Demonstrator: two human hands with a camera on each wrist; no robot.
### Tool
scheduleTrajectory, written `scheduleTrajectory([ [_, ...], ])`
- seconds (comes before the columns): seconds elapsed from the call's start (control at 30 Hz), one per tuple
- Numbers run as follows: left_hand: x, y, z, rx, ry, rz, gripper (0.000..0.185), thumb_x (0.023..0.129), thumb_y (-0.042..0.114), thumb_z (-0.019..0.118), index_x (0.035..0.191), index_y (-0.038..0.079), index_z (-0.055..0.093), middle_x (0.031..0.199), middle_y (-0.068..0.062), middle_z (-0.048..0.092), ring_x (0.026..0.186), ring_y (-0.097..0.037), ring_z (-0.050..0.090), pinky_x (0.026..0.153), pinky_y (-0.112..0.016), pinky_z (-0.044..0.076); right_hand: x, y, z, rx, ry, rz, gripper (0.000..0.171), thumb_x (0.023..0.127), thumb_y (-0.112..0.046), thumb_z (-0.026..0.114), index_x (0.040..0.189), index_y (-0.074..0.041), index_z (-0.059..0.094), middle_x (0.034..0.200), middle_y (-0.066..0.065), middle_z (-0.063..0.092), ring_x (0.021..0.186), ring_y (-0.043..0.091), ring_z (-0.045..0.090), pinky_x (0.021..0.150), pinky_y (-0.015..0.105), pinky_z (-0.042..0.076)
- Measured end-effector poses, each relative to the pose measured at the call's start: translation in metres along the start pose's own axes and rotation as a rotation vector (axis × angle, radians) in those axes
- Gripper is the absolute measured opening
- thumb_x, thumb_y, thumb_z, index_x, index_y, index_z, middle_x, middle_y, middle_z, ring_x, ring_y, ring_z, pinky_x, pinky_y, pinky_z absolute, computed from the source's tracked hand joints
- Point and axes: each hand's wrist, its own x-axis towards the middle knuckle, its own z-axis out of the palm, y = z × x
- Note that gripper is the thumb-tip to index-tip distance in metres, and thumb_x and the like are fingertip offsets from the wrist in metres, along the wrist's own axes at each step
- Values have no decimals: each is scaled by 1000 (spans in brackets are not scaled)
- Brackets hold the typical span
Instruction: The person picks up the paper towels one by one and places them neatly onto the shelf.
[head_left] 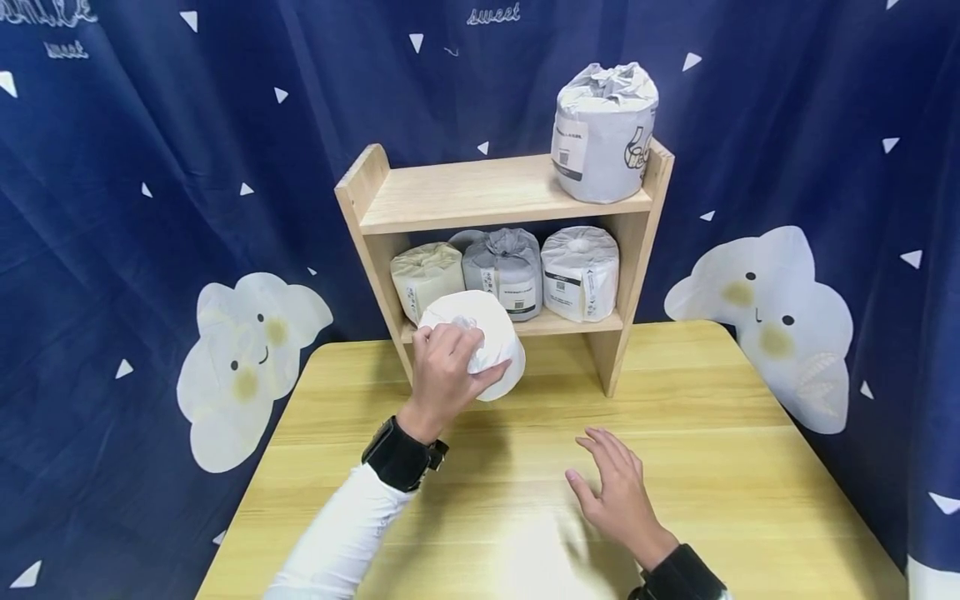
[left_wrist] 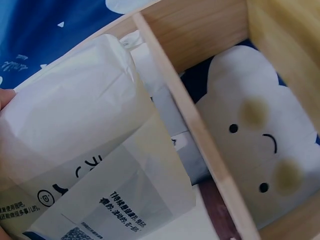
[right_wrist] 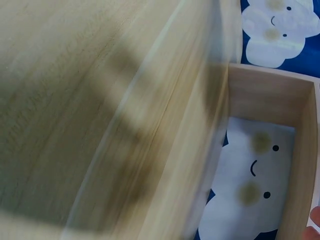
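My left hand (head_left: 444, 371) grips a white paper-wrapped toilet roll (head_left: 491, 312) from above, thumb on the near side. The roll is held in front of the lower shelf. Printed wrapping on this roll (left_wrist: 85, 110) fills much of the left wrist view, close to the wooden shelf edge. Above the tabletop, to the right, my right hand (head_left: 617, 492) holds nothing, its fingers spread and slightly bent. Behind the held roll, a cream wrapped roll (head_left: 427, 271), a grey wrapped roll (head_left: 510, 271) and a white wrapped roll (head_left: 581, 279) stand in a row on the lower shelf.
A two-tier wooden shelf (head_left: 465, 192) stands at the back of the wooden table (head_left: 675, 417). Another large wrapped roll (head_left: 603, 150) is on its top board, at the right end. A dark blue curtain (head_left: 225, 100) with cloud faces hangs behind.
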Motion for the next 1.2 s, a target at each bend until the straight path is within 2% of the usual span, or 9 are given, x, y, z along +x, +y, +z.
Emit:
scheduleTrajectory([
  [0.37, 29, -2, -7, -40, 57, 42, 51, 64, 34, 89, 88, 7, 52, 77, -7, 53, 73, -30, 53, 74, -49, 31, 4, -2, -3, -12, -1, -16, 47, 78, -19, 72, 118, 3, 61, 126, 25, 56, 119, 44, 47, 91, 63, 31],
  [0.67, 53, -7, -12, -26, 110, 74, 52, 64, 32, 90, 89, 7, 52, 79, -8, 55, 74, -31, 54, 73, -50, 31, 2, 1, -8, -27, -13, 10, 48, 78, -18, 73, 119, 3, 60, 127, 25, 55, 120, 44, 46, 92, 64, 30],
  [0.93, 75, -7, -18, -47, 93, 51, 50, 66, 31, 88, 90, 6, 53, 81, -9, 56, 79, -31, 53, 76, -51, 28, 1, 3, -10, -33, -5, 14, 48, 78, -18, 73, 119, 2, 59, 127, 24, 55, 121, 44, 46, 92, 63, 30],
  [1.2, 97, -7, -19, -42, 137, 65, 48, 66, 30, 89, 88, 5, 54, 81, -11, 60, 80, -32, 55, 76, -51, 29, -1, 5, -14, -40, 10, 20, 48, 78, -19, 73, 119, 3, 60, 127, 24, 55, 120, 44, 46, 92, 64, 31],
])
